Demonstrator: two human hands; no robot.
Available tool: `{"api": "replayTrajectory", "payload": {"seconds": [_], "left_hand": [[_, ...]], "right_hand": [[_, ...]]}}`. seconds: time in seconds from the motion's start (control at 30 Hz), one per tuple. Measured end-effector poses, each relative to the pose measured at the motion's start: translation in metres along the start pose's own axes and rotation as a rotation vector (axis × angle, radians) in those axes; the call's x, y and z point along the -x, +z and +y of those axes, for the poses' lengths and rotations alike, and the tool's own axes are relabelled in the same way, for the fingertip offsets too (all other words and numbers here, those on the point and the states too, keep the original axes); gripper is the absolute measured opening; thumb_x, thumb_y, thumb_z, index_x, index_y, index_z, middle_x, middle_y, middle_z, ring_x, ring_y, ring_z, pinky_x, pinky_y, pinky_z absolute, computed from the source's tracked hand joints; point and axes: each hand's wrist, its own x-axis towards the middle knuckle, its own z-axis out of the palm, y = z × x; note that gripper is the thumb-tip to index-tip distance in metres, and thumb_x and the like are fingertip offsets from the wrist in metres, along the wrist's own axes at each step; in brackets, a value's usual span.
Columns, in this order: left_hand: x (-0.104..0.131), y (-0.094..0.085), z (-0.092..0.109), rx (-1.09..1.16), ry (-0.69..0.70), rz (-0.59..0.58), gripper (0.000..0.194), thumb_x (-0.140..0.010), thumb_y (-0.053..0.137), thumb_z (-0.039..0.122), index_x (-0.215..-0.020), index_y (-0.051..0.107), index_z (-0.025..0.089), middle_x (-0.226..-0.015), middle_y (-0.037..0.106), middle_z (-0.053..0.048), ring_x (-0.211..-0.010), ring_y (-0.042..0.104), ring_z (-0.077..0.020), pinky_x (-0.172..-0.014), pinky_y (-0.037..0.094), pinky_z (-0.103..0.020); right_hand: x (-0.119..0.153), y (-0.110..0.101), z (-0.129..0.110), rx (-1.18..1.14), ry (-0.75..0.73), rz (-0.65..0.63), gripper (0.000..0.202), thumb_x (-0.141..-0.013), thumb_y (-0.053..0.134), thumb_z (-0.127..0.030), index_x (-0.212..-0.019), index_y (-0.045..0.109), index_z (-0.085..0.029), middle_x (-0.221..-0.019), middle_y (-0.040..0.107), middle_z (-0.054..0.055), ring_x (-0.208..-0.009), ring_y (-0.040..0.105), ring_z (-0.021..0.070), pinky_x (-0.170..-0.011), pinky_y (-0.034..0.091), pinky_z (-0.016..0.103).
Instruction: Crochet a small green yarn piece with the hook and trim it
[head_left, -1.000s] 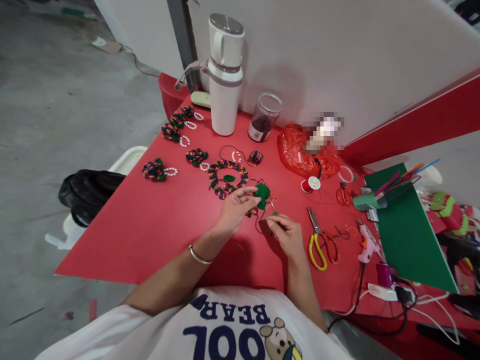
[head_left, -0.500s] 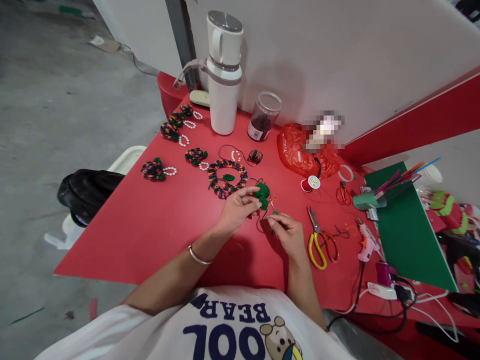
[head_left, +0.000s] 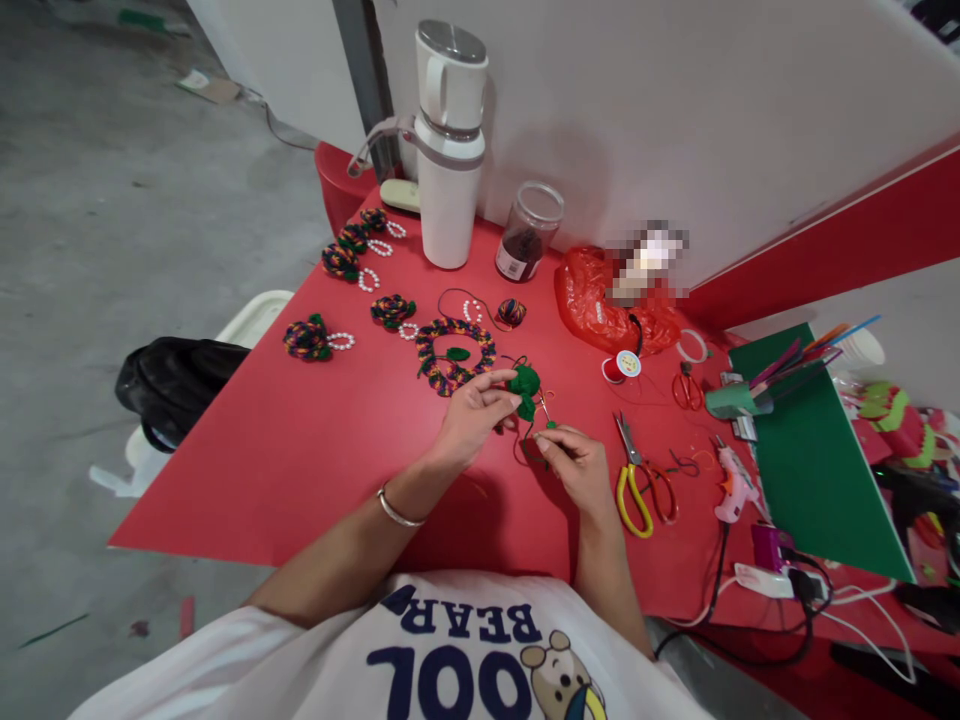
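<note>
Between finger and thumb, my left hand (head_left: 480, 412) pinches a small green crocheted piece (head_left: 527, 406), beside a green yarn ball (head_left: 524, 380). My right hand (head_left: 574, 458) is closed on a crochet hook (head_left: 546, 408), whose metal shaft points up at the green piece. Dark green yarn hangs between the two hands. Just left of them lies a multicoloured crocheted ring (head_left: 486, 345) with a green leaf (head_left: 457, 354) inside it. Several multicoloured crocheted flowers with white bead loops, one of them a flower (head_left: 305, 340), rest on the left part of the table.
On the red table (head_left: 300, 470) stand a white bottle (head_left: 448, 205) and a jar (head_left: 529, 232) at the back. To the right are a red bag (head_left: 592, 300), a thread spool (head_left: 621, 367), scissors (head_left: 634, 490), a pink glue gun (head_left: 736, 484) and a green pen holder (head_left: 729, 402).
The fingers of my left hand have shifted slightly on the green piece, and its lower fingertips now show beneath. My right hand with the hook has hardly moved.
</note>
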Motion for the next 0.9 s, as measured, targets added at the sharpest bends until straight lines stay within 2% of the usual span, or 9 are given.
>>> {"api": "replayTrajectory", "payload": {"seconds": [0.47,0.63,0.73,0.9], "left_hand": [[0.0025,0.0008,0.0023,-0.028,0.008,-0.054,0.062,-0.068,0.088,0.031,-0.122,0.065,0.015,-0.071,0.071,0.001,-0.051,0.061,-0.01,-0.051,0.047,-0.022],[0.0035,0.0027,0.001,-0.045,-0.022,-0.055,0.062,-0.065,0.089,0.03,-0.12,0.065,0.015,-0.068,0.069,0.002,-0.05,0.06,-0.0105,-0.048,0.045,-0.021],[0.0035,0.0039,0.0015,0.003,-0.07,-0.048,0.057,-0.063,0.089,0.029,-0.114,0.068,0.015,-0.072,0.069,0.001,-0.05,0.06,-0.0099,-0.048,0.045,-0.021],[0.0026,0.0048,0.0029,0.092,-0.27,-0.067,0.031,-0.063,0.086,0.029,-0.086,0.072,0.015,-0.068,0.067,-0.002,-0.053,0.061,-0.0112,-0.049,0.047,-0.022]], "right_hand": [[0.0003,0.0006,0.0025,0.005,0.004,0.01,0.02,-0.089,0.068,-0.036,-0.086,0.081,-0.021,-0.072,0.066,0.001,-0.059,0.054,0.0118,-0.059,0.044,0.026],[0.0003,0.0001,0.0022,0.015,-0.005,0.005,0.02,-0.089,0.068,-0.036,-0.087,0.081,-0.022,-0.074,0.068,0.002,-0.063,0.057,0.0131,-0.062,0.046,0.026],[0.0002,0.0002,0.001,0.018,-0.013,0.008,0.018,-0.089,0.068,-0.035,-0.087,0.081,-0.022,-0.073,0.067,0.001,-0.063,0.056,0.0129,-0.063,0.046,0.027],[0.0,0.0013,-0.0006,0.015,0.002,0.017,0.02,-0.089,0.067,-0.036,-0.088,0.081,-0.022,-0.072,0.067,0.001,-0.06,0.054,0.0125,-0.059,0.045,0.027]]}}
